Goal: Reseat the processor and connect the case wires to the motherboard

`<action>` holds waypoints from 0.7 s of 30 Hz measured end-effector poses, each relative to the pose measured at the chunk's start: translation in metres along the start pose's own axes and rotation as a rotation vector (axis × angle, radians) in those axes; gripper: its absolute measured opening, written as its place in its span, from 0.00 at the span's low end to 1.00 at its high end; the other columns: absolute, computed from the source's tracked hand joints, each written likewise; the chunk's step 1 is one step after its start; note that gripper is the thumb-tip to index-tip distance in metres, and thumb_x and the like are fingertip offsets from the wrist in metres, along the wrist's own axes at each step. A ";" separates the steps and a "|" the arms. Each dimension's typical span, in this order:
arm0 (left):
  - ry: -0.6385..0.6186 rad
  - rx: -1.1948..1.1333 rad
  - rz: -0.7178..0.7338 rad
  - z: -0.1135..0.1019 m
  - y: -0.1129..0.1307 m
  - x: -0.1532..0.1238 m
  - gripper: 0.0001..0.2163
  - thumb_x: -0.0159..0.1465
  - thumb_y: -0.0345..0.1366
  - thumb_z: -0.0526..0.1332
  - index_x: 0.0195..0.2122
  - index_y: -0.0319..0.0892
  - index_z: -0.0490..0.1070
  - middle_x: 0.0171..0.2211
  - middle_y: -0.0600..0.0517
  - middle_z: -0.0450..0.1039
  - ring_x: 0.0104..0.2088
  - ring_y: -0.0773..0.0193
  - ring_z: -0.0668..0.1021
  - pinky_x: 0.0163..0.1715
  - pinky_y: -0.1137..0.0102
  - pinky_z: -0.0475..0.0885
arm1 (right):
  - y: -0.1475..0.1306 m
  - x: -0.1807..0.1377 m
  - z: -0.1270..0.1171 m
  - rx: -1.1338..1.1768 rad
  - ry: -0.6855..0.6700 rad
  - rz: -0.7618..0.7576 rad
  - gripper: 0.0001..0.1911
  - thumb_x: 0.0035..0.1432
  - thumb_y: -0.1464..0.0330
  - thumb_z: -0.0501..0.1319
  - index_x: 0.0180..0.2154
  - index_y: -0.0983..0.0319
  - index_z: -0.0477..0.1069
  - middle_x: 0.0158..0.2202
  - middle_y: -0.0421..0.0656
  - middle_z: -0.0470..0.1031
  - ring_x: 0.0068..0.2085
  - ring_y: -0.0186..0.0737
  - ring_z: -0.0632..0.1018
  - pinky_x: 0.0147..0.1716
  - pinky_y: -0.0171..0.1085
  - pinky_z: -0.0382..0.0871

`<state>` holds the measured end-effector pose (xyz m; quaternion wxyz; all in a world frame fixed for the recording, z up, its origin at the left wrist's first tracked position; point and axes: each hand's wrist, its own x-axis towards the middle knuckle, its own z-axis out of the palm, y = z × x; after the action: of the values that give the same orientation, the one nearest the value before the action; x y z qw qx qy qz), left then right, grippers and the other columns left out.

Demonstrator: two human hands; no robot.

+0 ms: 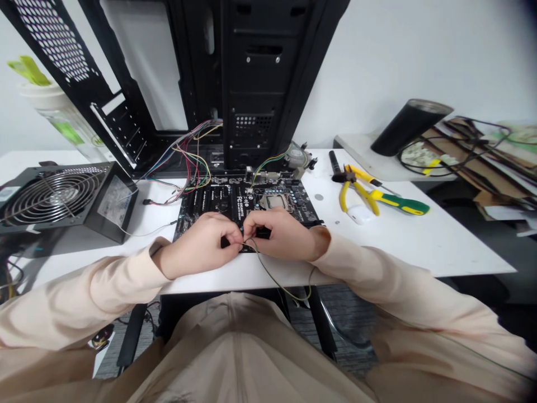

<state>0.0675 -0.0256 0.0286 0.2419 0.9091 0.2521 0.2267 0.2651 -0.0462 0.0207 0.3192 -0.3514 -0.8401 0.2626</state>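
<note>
Over the front edge of a black motherboard [306, 210], my left hand [205, 240] and my right hand [283, 232] meet with bent fingers. Both pinch a thin green-yellow wire [268, 271] between thumb and fingertips. From there it loops down past the table's edge and up toward my right cuff. Its end between the fingertips is too small to make out. Just beyond my right hand is the bare processor [274, 201] in its socket. Coloured wires [197, 157] run from the computer case [260, 84] onto the board's back left.
A power supply [62, 196] lies at left, near a clear bottle [69, 120]. At right are yellow-handled pliers [356, 190], a green-and-yellow screwdriver [400, 202] and a white rounded object [361, 214]. Behind them, a black tumbler [406, 126] leans near stacked cardboard [474, 162]. A small cooling fan [296, 157] stands behind the board.
</note>
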 end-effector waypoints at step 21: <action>0.010 0.032 0.088 0.000 -0.003 0.000 0.06 0.58 0.27 0.58 0.30 0.41 0.74 0.28 0.52 0.74 0.32 0.64 0.75 0.36 0.70 0.69 | 0.006 -0.001 0.001 -0.078 -0.007 -0.223 0.09 0.53 0.79 0.57 0.26 0.62 0.70 0.26 0.39 0.75 0.29 0.30 0.74 0.31 0.30 0.67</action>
<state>0.0665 -0.0237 0.0266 0.2161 0.9219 0.2165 0.2377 0.2678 -0.0437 0.0157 0.3294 -0.2668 -0.8848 0.1936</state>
